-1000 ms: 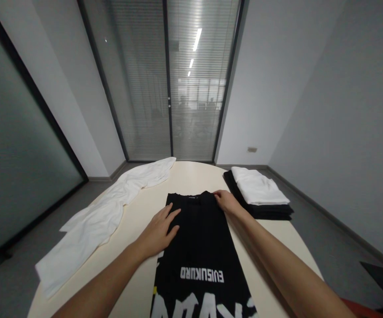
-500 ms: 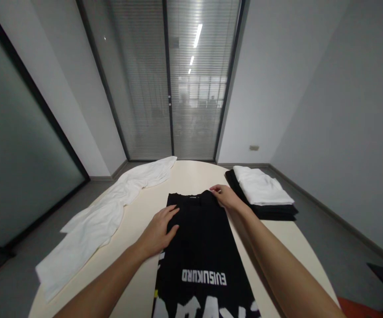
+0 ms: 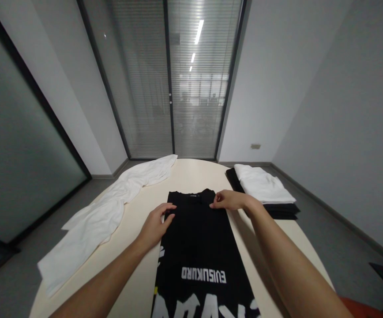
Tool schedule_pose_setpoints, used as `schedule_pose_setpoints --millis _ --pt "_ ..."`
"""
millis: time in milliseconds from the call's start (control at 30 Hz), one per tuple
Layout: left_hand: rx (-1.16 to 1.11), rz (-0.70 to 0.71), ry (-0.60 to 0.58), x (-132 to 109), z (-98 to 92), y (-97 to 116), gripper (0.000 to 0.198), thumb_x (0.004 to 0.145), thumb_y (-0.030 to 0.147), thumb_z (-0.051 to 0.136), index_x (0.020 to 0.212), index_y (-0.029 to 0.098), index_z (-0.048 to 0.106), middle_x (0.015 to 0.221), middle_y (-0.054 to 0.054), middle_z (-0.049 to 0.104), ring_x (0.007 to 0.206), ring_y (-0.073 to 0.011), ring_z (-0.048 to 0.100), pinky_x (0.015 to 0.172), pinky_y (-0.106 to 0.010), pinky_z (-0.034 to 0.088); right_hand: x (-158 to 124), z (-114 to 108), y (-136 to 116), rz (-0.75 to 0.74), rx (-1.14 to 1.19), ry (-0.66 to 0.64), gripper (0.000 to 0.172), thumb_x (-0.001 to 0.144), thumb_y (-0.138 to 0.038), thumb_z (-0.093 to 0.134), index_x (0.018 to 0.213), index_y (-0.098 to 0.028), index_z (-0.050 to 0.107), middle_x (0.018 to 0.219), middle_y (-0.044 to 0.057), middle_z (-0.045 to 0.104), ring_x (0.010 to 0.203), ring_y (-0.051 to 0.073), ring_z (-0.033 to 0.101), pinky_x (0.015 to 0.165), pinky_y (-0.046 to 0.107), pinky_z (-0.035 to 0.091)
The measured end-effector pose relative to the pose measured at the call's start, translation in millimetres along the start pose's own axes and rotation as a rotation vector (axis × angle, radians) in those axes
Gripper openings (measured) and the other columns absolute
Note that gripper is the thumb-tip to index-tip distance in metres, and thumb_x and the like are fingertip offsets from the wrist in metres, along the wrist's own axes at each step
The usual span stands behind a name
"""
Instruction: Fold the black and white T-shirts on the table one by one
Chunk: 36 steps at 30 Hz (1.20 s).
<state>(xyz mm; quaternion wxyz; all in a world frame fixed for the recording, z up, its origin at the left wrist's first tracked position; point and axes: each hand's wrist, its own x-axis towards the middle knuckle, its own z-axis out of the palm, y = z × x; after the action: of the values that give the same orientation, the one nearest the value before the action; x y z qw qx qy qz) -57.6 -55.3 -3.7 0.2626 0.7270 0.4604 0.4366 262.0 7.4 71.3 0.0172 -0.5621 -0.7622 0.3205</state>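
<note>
A black T-shirt [image 3: 198, 238] lies folded into a long strip, its collar at the far end and white lettering nearer me, upside down from here. My left hand [image 3: 155, 226] rests along the strip's left edge near the top, thumb and fingers apart. At the far right corner, beside the collar, my right hand [image 3: 230, 199] has its fingertips pinched together on the black fabric. Whatever cloth sits between those fingertips is mostly hidden.
A rounded cream table [image 3: 191, 170] bears everything. Along its left side sprawls a loose white garment [image 3: 108, 212]. A folded white garment [image 3: 262, 183] tops a stack of folded black clothes [image 3: 282, 211] at the right, close to my right forearm.
My right hand has come slightly nearer along the shirt's far right corner, and its wrist is more bent. My left hand has shifted a little left and its fingers have drawn back.
</note>
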Motion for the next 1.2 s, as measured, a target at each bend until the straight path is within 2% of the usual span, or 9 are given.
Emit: schedule_pose_setpoints --millis 233,333,400,600,733,833,933,1067,1200 --pt "-0.156 0.060 -0.050 -2.2 -2.3 16.3 0.009 0.083 0.014 0.054 0.080 0.020 0.060 0.098 -0.005 0.069 0.100 -0.0206 0.066 0.093 -0.037 0.048 4.0 6.2 -5.0 -0.082 -0.003 -0.126 0.043 0.062 -0.051 0.082 0.085 -0.020 0.065 0.073 -0.001 0.062 0.068 0.016 0.054 0.061 0.026 0.037" --pt "-0.237 0.060 -0.104 -4.0 -1.3 20.2 0.012 0.081 0.010 0.050 0.074 0.021 0.051 0.086 -0.003 0.067 0.097 -0.0207 0.067 0.088 -0.035 0.049 2.6 7.8 -12.8 -0.135 0.042 -0.114 0.053 0.060 -0.050 0.084 0.100 -0.019 0.065 0.085 0.000 0.065 0.072 0.015 0.055 0.063 0.025 0.039" --pt "-0.248 0.054 -0.110 -4.7 -0.5 20.0 0.013 0.079 0.009 0.048 0.076 0.021 0.052 0.085 -0.003 0.066 0.098 -0.0207 0.067 0.088 -0.035 0.048 1.1 9.2 -18.8 -0.171 0.059 -0.122 0.058 0.062 -0.053 0.083 0.107 -0.019 0.066 0.094 0.001 0.067 0.077 0.016 0.057 0.067 0.025 0.041" --pt "-0.246 0.004 -0.118 -4.3 1.0 14.0 0.018 0.079 0.009 0.050 0.090 0.019 0.060 0.090 -0.003 0.065 0.093 -0.0177 0.065 0.090 -0.034 0.048 2.5 13.3 -26.7 -0.304 0.065 -0.113 0.038 0.069 -0.044 0.080 0.094 -0.017 0.070 0.090 0.000 0.065 0.081 0.016 0.057 0.071 0.025 0.041" --pt "-0.274 -0.002 -0.131 -4.5 1.2 14.7 0.022 0.079 0.010 0.054 0.098 0.019 0.062 0.096 -0.003 0.065 0.094 -0.0169 0.064 0.091 -0.032 0.048 5.5 17.2 -29.7 -0.328 0.086 -0.066 0.049 0.068 -0.045 0.081 0.107 -0.018 0.071 0.100 0.004 0.067 0.087 0.018 0.061 0.075 0.027 0.044" --pt "-0.262 -0.012 -0.131 -4.3 0.7 17.8 0.019 0.081 0.013 0.056 0.098 0.020 0.062 0.100 -0.004 0.066 0.099 -0.0177 0.064 0.092 -0.032 0.048 5.4 18.7 -34.8 -0.353 0.054 -0.064 0.038 0.074 -0.044 0.077 0.101 -0.017 0.072 0.097 0.004 0.069 0.086 0.019 0.061 0.076 0.027 0.044" --pt "-0.246 -0.077 -0.097 -4.1 1.1 19.6 0.017 0.087 0.025 0.059 0.102 0.019 0.062 0.099 -0.004 0.067 0.093 -0.0179 0.065 0.083 -0.030 0.050 3.6 18.1 -39.3 -0.390 0.049 -0.072 0.026 0.080 -0.038 0.070 0.096 -0.016 0.072 0.094 0.004 0.069 0.087 0.018 0.061 0.078 0.027 0.043" --pt "-0.287 -0.227 -0.056 -3.9 3.0 21.6 0.032 0.090 0.041 0.059 0.112 0.019 0.059 0.080 -0.001 0.066 0.073 -0.0164 0.064 0.063 -0.025 0.048 -0.9 15.9 -43.9 -0.379 0.023 -0.018 0.023 0.085 -0.034 0.064 0.098 -0.017 0.069 0.092 0.003 0.069 0.080 0.016 0.059 0.073 0.026 0.042" --pt "-0.312 -0.184 0.089 3.5 0.3 30.5 0.033 0.088 0.046 0.062 0.107 0.019 0.061 0.090 -0.003 0.069 0.078 -0.0159 0.067 0.068 -0.025 0.051 -8.4 9.3 -54.0 -0.351 0.024 0.043 0.021 0.088 -0.033 0.059 0.099 -0.017 0.067 0.090 0.003 0.069 0.076 0.016 0.058 0.068 0.026 0.042"
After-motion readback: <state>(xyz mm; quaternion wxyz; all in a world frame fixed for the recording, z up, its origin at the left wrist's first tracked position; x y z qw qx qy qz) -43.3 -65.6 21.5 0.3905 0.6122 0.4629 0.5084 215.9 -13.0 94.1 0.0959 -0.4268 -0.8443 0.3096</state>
